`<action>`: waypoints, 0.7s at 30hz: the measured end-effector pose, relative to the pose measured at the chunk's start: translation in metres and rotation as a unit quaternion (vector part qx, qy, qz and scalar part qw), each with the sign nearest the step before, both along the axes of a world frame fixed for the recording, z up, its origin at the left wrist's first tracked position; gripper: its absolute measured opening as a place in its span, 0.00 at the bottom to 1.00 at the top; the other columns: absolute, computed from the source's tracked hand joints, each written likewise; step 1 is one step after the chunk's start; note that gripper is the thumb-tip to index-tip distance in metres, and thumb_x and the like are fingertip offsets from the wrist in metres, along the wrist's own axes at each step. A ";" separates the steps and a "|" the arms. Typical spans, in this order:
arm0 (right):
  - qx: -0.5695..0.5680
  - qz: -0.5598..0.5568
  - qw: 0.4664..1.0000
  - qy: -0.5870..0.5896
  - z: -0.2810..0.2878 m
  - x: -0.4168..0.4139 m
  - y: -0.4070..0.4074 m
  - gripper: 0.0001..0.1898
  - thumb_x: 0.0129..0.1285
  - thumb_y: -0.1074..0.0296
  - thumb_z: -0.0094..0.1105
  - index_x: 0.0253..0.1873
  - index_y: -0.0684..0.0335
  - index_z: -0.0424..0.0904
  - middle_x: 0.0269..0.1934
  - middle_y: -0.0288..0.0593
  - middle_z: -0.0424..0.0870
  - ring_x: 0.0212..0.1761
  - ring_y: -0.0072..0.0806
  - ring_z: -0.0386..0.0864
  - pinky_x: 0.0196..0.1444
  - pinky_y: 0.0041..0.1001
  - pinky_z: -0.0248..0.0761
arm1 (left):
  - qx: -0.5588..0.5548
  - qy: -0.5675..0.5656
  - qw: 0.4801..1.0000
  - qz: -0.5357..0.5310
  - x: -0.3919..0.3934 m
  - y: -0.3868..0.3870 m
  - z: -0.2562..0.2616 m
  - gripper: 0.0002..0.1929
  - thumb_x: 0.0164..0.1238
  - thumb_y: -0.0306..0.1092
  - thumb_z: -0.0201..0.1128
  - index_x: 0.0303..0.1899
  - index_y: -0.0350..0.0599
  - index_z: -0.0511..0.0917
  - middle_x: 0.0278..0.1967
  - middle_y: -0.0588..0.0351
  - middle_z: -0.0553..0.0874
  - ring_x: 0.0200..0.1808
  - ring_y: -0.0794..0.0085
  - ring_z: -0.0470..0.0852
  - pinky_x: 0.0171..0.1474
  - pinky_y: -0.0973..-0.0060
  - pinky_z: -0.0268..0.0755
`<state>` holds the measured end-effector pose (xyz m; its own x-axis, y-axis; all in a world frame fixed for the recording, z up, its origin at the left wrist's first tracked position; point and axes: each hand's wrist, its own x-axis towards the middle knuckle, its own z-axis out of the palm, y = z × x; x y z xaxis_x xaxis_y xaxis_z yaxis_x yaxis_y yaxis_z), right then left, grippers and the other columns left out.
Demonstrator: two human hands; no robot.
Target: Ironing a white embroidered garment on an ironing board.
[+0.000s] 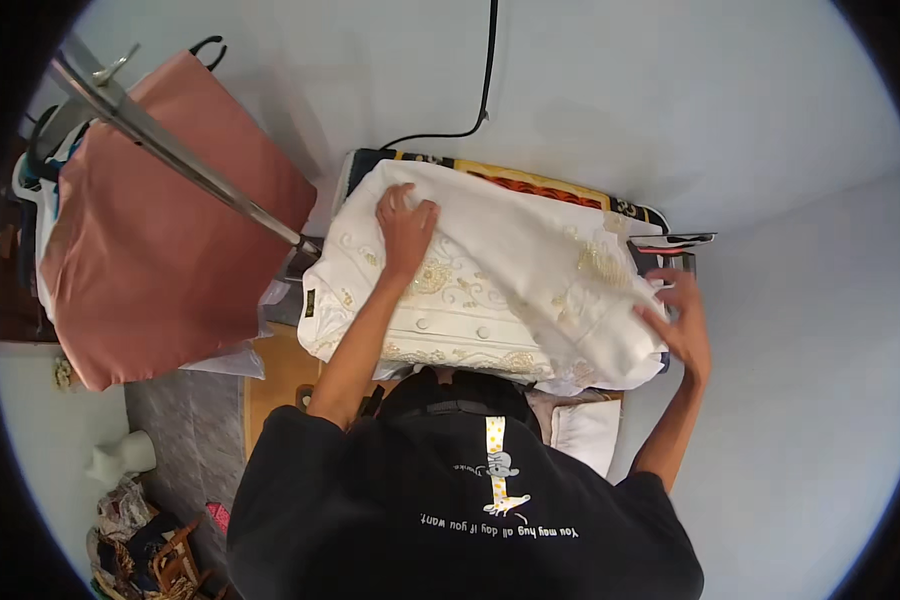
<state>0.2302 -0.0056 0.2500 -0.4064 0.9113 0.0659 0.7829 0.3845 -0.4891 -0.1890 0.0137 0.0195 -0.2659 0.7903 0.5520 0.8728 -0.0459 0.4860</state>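
Observation:
A white buttoned garment (457,300) with cream and gold embroidery lies across a padded surface before me, its collar and dark label at the left. One white sleeve (495,232) is laid diagonally over the body of the garment, from upper left to lower right. My left hand (409,229) rests on the fabric near the upper left, fingers bent and spread. At the right end my right hand (679,319) is slightly blurred, fingers apart beside the sleeve's end; whether it touches the cloth I cannot tell.
A patterned dark and yellow cloth (532,180) shows behind the garment. At the left, a pink garment (172,225) hangs by a metal rail (195,172). A clothes iron or similar dark item (671,251) stands at the right end. A black cable (487,75) runs down the wall.

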 end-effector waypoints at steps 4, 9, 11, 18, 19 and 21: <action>-0.031 -0.129 0.984 -0.118 -0.060 0.041 -0.041 0.18 0.60 0.55 0.76 0.50 0.58 0.90 0.64 0.47 0.80 0.69 0.49 0.71 0.72 0.46 0.62 | -0.002 -0.031 1.000 0.002 -0.005 -0.003 -0.002 0.07 0.63 0.33 0.73 0.41 0.50 0.86 0.63 0.51 0.75 0.70 0.50 0.66 0.73 0.51 0.55; -0.062 -0.166 0.981 -0.081 -0.146 0.079 -0.063 0.16 0.60 0.64 0.74 0.53 0.54 0.89 0.67 0.50 0.79 0.72 0.52 0.69 0.75 0.46 0.61 | -0.023 -0.117 0.990 -0.079 0.058 -0.051 0.009 0.08 0.55 0.34 0.77 0.30 0.51 0.83 0.61 0.54 0.77 0.68 0.48 0.68 0.70 0.49 0.57; -0.079 -0.144 0.986 -0.039 -0.170 0.069 -0.079 0.20 0.56 0.66 0.76 0.55 0.52 0.89 0.69 0.51 0.76 0.73 0.52 0.68 0.76 0.46 0.60 | -0.038 -0.120 0.979 -0.161 0.096 -0.090 -0.003 0.10 0.54 0.35 0.78 0.28 0.51 0.81 0.61 0.53 0.78 0.70 0.45 0.68 0.70 0.47 0.57; 0.010 -0.065 0.997 -0.029 -0.226 0.096 -0.087 0.28 0.48 0.60 0.81 0.57 0.47 0.88 0.76 0.52 0.67 0.79 0.53 0.60 0.79 0.55 0.50 | -0.109 0.046 0.889 -0.442 0.239 -0.146 -0.025 0.21 0.60 0.48 0.70 0.46 0.41 0.83 0.66 0.40 0.76 0.74 0.42 0.66 0.78 0.44 0.54; 0.029 -0.060 0.998 -0.021 -0.221 0.103 -0.089 0.25 0.48 0.60 0.81 0.55 0.48 0.89 0.75 0.52 0.69 0.79 0.53 0.60 0.78 0.54 0.50 | -0.086 0.098 0.897 -0.421 0.254 -0.152 -0.038 0.19 0.61 0.45 0.69 0.46 0.41 0.83 0.67 0.40 0.76 0.74 0.43 0.67 0.78 0.44 0.54; 0.057 -0.065 0.996 0.005 -0.216 0.118 -0.097 0.19 0.50 0.58 0.81 0.48 0.49 0.92 0.72 0.52 0.72 0.78 0.53 0.62 0.77 0.52 0.51 | -0.056 0.079 0.919 -0.381 0.271 -0.162 -0.046 0.11 0.63 0.36 0.66 0.44 0.42 0.83 0.66 0.41 0.77 0.73 0.45 0.69 0.78 0.45 0.55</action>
